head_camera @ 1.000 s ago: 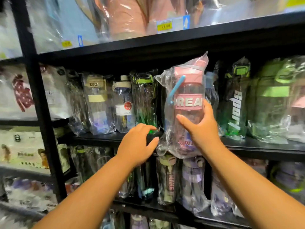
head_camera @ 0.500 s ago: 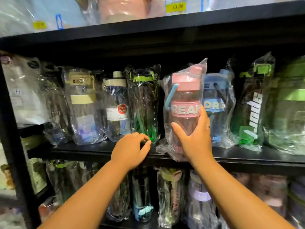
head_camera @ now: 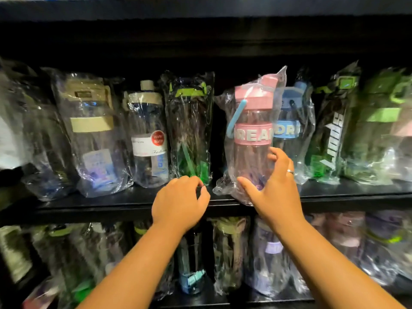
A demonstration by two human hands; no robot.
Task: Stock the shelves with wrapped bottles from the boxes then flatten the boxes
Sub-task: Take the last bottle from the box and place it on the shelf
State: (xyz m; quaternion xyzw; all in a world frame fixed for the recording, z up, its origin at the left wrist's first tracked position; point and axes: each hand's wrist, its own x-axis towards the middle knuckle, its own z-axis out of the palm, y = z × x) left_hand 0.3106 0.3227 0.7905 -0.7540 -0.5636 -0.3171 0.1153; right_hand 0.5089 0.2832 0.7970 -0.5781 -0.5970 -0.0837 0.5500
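A wrapped pink bottle (head_camera: 253, 139) with a blue strap stands at the front edge of the middle black shelf (head_camera: 111, 202). My right hand (head_camera: 275, 190) curves round its lower part, thumb on the front of the wrap and fingers on its right side. My left hand (head_camera: 180, 202) hovers at the shelf's front edge, just below a wrapped dark bottle with a green lid (head_camera: 189, 130). Its fingers are loosely curled and hold nothing.
Behind the pink bottle stands a wrapped blue bottle (head_camera: 289, 130). Several more wrapped bottles fill the shelf on both sides, green ones (head_camera: 334, 134) on the right. The lower shelf (head_camera: 223, 299) also holds wrapped bottles. Another black shelf (head_camera: 200, 10) runs overhead.
The pink bottle has come down and back onto the shelf beside the blue one. My right hand has slid lower on it and loosened. The view has moved closer and tilted down.
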